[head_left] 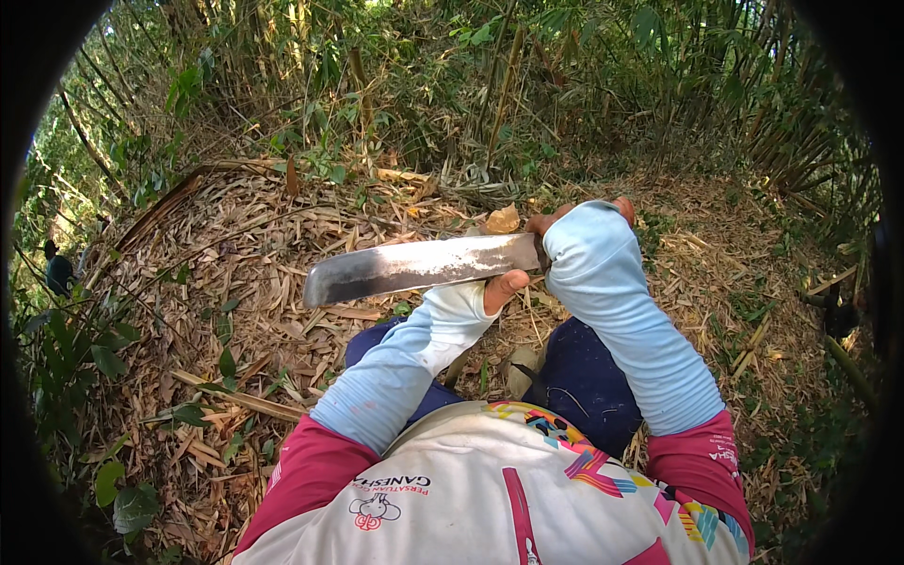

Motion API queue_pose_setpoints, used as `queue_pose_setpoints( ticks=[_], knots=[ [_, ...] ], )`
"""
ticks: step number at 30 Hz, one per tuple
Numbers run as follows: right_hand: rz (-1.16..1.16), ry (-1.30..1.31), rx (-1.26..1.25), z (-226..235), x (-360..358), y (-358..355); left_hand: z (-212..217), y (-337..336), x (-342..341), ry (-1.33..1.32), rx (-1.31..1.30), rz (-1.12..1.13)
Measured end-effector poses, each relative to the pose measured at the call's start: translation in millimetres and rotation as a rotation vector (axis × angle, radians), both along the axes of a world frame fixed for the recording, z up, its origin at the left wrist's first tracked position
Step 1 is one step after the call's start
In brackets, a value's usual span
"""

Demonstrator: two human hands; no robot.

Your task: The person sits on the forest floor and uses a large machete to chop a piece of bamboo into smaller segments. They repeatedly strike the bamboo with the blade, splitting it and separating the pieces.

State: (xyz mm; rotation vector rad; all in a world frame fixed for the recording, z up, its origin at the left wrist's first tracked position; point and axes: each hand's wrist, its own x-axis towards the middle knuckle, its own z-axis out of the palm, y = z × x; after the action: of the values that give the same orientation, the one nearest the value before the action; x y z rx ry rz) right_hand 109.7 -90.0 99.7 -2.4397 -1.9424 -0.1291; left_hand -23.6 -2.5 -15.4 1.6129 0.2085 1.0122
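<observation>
A machete [424,263] with a broad, worn metal blade lies across in front of me, its squared tip to the left. My right hand [576,215], in a light blue sleeve that covers most of it, is closed around the handle, which is mostly hidden. My left hand [506,290] is at the blade's lower edge near the handle, closed on it. Its thumb shows in front, while the other fingers are hidden behind the metal. Just above the blade shows a pale orange-brown piece [503,219], perhaps a dry leaf.
Dry bamboo leaves [254,264] cover the ground. Bamboo stems and green brush [424,94] stand thickly ahead. A split length of bamboo [240,395] lies at left, near leafy plants [104,358]. My knees in dark blue trousers [593,386] are bent beneath my arms.
</observation>
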Motion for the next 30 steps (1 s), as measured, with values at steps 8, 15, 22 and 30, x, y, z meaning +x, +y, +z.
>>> queue_pose_setpoints(
  ticks=[8,15,22,30],
  knots=[
    [0.012,0.002,0.007,-1,1,-3,-2,-3,0,-0.011,0.013,0.019],
    [-0.014,-0.108,0.024,1,-5,-5,3,-8,-2,-0.029,0.009,0.062],
    [0.021,0.019,0.073,-4,-1,-6,1,-5,0,-0.032,0.055,0.050],
    [0.196,-0.127,0.401,-17,4,-10,6,-11,-9,0.042,0.018,-0.002]
  ],
)
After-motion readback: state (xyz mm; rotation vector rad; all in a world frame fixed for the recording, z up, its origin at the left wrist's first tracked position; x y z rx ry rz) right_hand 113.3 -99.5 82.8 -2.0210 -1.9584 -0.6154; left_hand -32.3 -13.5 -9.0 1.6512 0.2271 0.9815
